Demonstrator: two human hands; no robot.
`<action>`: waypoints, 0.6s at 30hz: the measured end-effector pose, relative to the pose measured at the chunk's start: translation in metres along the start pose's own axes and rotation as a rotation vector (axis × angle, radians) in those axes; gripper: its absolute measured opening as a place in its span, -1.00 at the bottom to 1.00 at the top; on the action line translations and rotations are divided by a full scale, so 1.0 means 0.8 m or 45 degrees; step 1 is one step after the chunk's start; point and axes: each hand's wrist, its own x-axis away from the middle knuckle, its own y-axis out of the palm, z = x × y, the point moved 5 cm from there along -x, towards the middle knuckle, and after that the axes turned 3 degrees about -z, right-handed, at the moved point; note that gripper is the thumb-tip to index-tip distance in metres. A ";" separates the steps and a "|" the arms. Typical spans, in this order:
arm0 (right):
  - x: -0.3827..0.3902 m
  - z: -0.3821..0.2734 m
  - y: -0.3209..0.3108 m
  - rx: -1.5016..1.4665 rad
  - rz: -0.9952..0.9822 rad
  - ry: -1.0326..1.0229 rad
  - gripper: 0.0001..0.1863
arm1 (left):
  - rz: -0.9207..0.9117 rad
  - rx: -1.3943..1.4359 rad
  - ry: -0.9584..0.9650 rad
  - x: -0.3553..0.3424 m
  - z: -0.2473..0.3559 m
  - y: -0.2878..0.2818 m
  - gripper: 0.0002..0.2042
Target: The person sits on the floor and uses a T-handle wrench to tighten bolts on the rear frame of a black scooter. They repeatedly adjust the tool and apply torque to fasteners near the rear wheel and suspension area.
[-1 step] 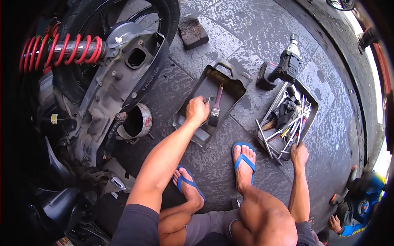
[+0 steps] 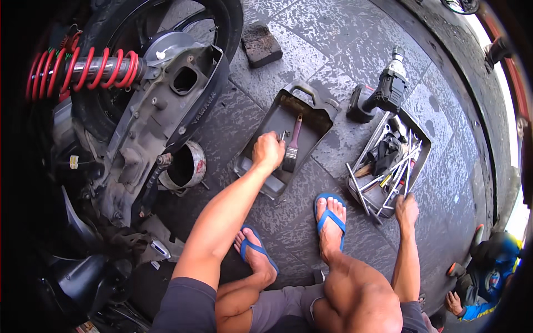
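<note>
My left hand [image 2: 269, 151] is closed over a cut-open plastic jug used as a pan [image 2: 317, 145], with a small metal piece [image 2: 285, 135] poking out past its fingers; the piece's kind is unclear. A paintbrush [image 2: 295, 139] with a purple handle leans in the pan beside that hand, bristles toward me. On the right, my right hand [image 2: 407, 210] is closed at the near corner of a tool tray [image 2: 425, 150]. The fingers hide whether it grips the rim or a tool. Wrenches, metal rods [image 2: 395, 166] and a black cloth-like thing [image 2: 387, 152] fill the tray.
A cordless impact driver [image 2: 386, 91] stands beyond the tray. A dark block [image 2: 261, 44] lies on the tiles. At left are a motorcycle wheel [image 2: 230, 28], a grey engine case [image 2: 141, 122], a red spring [image 2: 83, 72] and a round can [image 2: 194, 164]. Another person [image 2: 488, 277] is at lower right.
Both of my hands have shifted very slightly to the right. The pan, brush and tray stay in place.
</note>
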 end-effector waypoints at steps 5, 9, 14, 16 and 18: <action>0.040 0.032 -0.023 -1.093 -0.286 0.341 -0.63 | 0.054 -0.170 -0.031 0.003 0.008 0.009 -0.74; 0.115 -0.009 -0.083 -2.192 -0.259 0.339 -0.41 | 0.037 -0.099 -0.156 0.001 0.009 0.006 -0.71; 0.177 -0.038 -0.170 -1.847 -0.148 0.279 -0.45 | 0.021 0.337 -0.297 -0.010 0.018 -0.023 -0.66; 0.184 -0.046 -0.190 -1.779 -0.110 0.232 -0.49 | 0.053 0.476 -0.301 -0.015 0.026 -0.042 -0.67; 0.182 -0.059 -0.202 -1.774 -0.093 0.151 -0.57 | -0.046 0.909 -0.386 -0.012 0.031 -0.050 -0.68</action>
